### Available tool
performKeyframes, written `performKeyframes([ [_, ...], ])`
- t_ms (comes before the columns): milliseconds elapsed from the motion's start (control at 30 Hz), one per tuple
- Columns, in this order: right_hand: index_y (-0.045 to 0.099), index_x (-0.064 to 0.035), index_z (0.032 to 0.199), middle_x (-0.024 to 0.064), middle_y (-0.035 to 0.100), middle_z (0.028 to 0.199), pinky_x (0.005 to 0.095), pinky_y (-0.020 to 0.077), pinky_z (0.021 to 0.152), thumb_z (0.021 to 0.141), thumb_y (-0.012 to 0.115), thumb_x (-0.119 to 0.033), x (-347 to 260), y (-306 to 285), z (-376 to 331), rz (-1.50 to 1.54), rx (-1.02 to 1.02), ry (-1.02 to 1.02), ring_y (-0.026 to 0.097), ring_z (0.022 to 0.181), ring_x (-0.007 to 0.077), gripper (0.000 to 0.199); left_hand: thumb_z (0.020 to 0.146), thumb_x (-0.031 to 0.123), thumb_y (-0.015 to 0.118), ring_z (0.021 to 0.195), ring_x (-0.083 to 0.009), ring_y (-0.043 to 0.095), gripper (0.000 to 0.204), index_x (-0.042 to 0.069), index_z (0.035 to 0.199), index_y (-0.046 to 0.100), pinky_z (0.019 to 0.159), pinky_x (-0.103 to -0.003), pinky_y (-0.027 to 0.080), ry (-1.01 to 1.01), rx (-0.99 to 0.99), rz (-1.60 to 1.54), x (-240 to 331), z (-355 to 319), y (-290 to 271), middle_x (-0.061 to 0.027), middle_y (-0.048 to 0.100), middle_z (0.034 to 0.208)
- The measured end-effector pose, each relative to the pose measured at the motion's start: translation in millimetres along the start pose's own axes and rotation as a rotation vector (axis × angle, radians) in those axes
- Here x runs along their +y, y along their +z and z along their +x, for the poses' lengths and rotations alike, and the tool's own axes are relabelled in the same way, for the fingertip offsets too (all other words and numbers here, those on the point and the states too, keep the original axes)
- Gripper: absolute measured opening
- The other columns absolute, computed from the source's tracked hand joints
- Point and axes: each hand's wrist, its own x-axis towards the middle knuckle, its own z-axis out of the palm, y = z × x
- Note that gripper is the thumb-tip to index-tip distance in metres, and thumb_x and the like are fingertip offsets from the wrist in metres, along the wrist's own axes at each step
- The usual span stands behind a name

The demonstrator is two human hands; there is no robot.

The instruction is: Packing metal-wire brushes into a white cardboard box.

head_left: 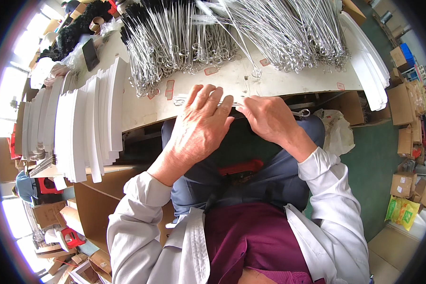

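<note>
At the table's front edge my left hand (201,120) is closed over a small set of wire-handled brushes (235,104), its fingers bent across them. Pale ends of the brushes (179,100) poke out past those fingers. My right hand (270,118) pinches the same wires a little further right, thumb and fingers together. Looped metal ends (303,113) stick out beyond the right hand. My palms and fingers hide most of the wires' length. Just beyond my hands, one loose brush (255,71) lies with its ring toward me.
Black-bristled wire brushes (175,47) and white-bristled ones (288,38) are heaped across the back of the table (151,111). Stacks of white strips stand at left (83,123) and right (367,61). A clear plastic bag (335,132) hangs below the table's right side. Cardboard boxes (402,104) line the right.
</note>
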Motion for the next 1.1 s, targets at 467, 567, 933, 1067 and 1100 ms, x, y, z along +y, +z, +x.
performKeyframes([
  [467, 0.068, -0.0075, 0.091, 0.0068, 0.068, 0.089, 0.0425, 0.0539, 0.083, 0.089, 0.071, -0.014, 39.9, 54.8, 38.9, 0.000, 0.199, -0.103, 0.065, 0.091, 0.0282, 0.007, 0.080, 0.001, 0.064, 0.087, -0.0290, 0.065, 0.028, 0.004, 0.106, 0.069, 0.080, -0.041, 0.055, -0.022, 0.038, 0.030, -65.1, 5.9, 65.8, -0.0092, 0.061, 0.091],
  [567, 0.073, -0.0061, 0.103, 0.0061, 0.069, 0.102, 0.0404, 0.0523, 0.092, 0.089, 0.073, -0.015, 48.0, 58.5, 37.0, -0.026, 0.276, -0.131, 0.064, 0.099, 0.0279, 0.016, 0.078, 0.001, 0.064, 0.092, -0.0290, 0.065, 0.028, 0.004, 0.106, 0.070, 0.080, -0.042, 0.055, -0.043, 0.005, 0.075, -74.2, 6.3, 71.5, -0.0089, 0.062, 0.093],
  [933, 0.069, 0.0030, 0.123, 0.0172, 0.067, 0.130, 0.0469, 0.0396, 0.118, 0.096, 0.069, -0.032, 41.6, 54.5, 27.5, -0.008, 0.248, -0.148, 0.058, 0.131, 0.0327, 0.044, 0.093, 0.015, 0.070, 0.117, -0.0404, 0.060, 0.032, -0.001, 0.120, 0.066, 0.100, -0.049, 0.049, -0.152, 0.018, 0.011, -80.2, -2.2, 70.7, -0.0195, 0.065, 0.125],
  [1067, 0.073, -0.0024, 0.108, 0.0127, 0.072, 0.113, 0.0435, 0.0505, 0.104, 0.092, 0.075, -0.028, 37.3, 14.6, -9.2, 0.142, 0.371, -0.169, 0.067, 0.110, 0.0306, 0.030, 0.095, 0.014, 0.068, 0.123, -0.0417, 0.059, 0.038, -0.001, 0.130, 0.063, 0.105, -0.051, 0.047, -0.094, 0.040, 0.082, -81.5, -7.0, 81.8, -0.0208, 0.065, 0.129],
  [1100, 0.072, -0.0050, 0.099, 0.0098, 0.072, 0.105, 0.0402, 0.0559, 0.091, 0.091, 0.078, -0.024, 42.0, -1.6, -17.6, 0.168, 0.445, -0.141, 0.069, 0.099, 0.0291, 0.021, 0.095, 0.013, 0.068, 0.123, -0.0422, 0.059, 0.039, -0.001, 0.131, 0.063, 0.106, -0.051, 0.047, -0.094, 0.047, 0.084, -83.3, -9.9, 81.2, -0.0212, 0.065, 0.129],
])
